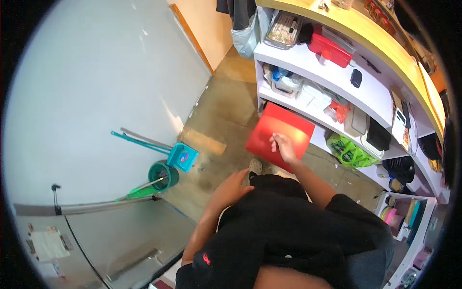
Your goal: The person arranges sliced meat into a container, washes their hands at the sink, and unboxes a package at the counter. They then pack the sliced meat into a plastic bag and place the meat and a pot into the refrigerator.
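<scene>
My left hand (pixel 236 185) lies by the black cloth over my left thigh, its fingers stretched out and nothing in them. In front of my legs, my right hand (pixel 284 146) hovers over a red square stool or box (pixel 274 121); whether it touches the top I cannot tell. Its fingers are loosely bent and a little apart, with no object visible in them. The red top stands close to the shelf unit, and its sides are mostly hidden. One of my shoes (pixel 255 166) shows on the floor beside its near edge.
A curved shelf unit (pixel 332 63) with boxes, bags and a green bag (pixel 347 150) stands ahead and to the right. Leftward, a teal dustpan (pixel 184 157) and a green bucket (pixel 156 169) stand by the white wall (pixel 106 86). Glass panels (pixel 130 231) lie at lower left.
</scene>
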`<state>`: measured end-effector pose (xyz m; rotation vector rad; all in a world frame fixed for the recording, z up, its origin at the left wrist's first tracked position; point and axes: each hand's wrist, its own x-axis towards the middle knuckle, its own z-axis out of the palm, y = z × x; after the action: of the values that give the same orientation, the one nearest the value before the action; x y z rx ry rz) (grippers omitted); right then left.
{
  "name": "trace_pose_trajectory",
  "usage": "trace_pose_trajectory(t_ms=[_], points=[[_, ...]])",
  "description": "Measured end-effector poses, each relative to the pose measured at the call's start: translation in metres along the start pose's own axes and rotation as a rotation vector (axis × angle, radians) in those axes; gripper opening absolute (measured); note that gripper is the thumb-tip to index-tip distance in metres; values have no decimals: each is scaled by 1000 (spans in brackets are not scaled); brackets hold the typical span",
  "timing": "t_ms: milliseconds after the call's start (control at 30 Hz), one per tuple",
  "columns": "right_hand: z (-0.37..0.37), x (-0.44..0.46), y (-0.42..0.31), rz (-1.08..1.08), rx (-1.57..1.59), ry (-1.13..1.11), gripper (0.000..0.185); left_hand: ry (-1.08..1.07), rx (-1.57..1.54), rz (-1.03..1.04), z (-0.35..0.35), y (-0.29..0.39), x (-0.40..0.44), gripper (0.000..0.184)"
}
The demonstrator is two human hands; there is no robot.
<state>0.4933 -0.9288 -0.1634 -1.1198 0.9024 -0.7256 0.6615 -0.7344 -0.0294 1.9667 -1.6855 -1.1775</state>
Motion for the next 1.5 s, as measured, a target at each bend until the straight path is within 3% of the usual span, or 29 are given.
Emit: trace_pose_trajectory(t_ms=[100, 233, 267, 367, 467, 533, 600, 633, 667, 700, 733, 800, 833, 933, 1067, 1500], points=[[18, 80, 6, -19, 171, 123, 14, -33, -36, -78, -55, -23, 12, 58], [12, 178, 25, -147, -205, 443, 9, -47, -24, -243, -108, -53, 45, 56], [10, 203, 24, -169, -316, 549, 9, -72, -5, -197, -116, -59, 57, 56], [-6, 271, 45, -328, -221, 746, 10, -209, 25, -80, -133, -77, 94, 56], [6, 294, 3, -225, -200, 876, 14, -436, 22, 47, -133, -104, 140, 55], [-14, 337, 16, -284, -328, 973, 15, -544, 79, 204, -135, -130, 168, 54], [-19, 360, 15, -210, -423, 1048, 16, -546, 100, 212, -167, -142, 187, 53], [-21, 372, 15, -218, -316, 1120, 18, -545, 116, 221, -193, -143, 200, 53], [-24, 385, 14, -55, -349, 1167, 18, -528, 119, 188, -219, -144, 211, 53], [-33, 402, 23, -84, -584, 1213, 18, -508, 111, 152, -243, -144, 219, 52], [-41, 421, 28, -114, -828, 1239, 19, -480, 97, 116, -261, -150, 233, 52], [-46, 442, 37, -510, -341, 1255, 26, -484, 140, 12, -293, -173, 258, 52], [-47, 451, 39, -533, -292, 1258, 25, -490, 166, -45, -305, -183, 268, 51], [-50, 464, 40, -421, -339, 1321, 25, -462, 327, -42, -323, -206, 289, 50], [-53, 463, 38, -356, -389, 1379, 24, -592, 277, 65, -323, -216, 308, 51], [-67, 423, 37, -366, -149, 1387, 23, -582, 344, 62, -300, -150, 328, 50]])
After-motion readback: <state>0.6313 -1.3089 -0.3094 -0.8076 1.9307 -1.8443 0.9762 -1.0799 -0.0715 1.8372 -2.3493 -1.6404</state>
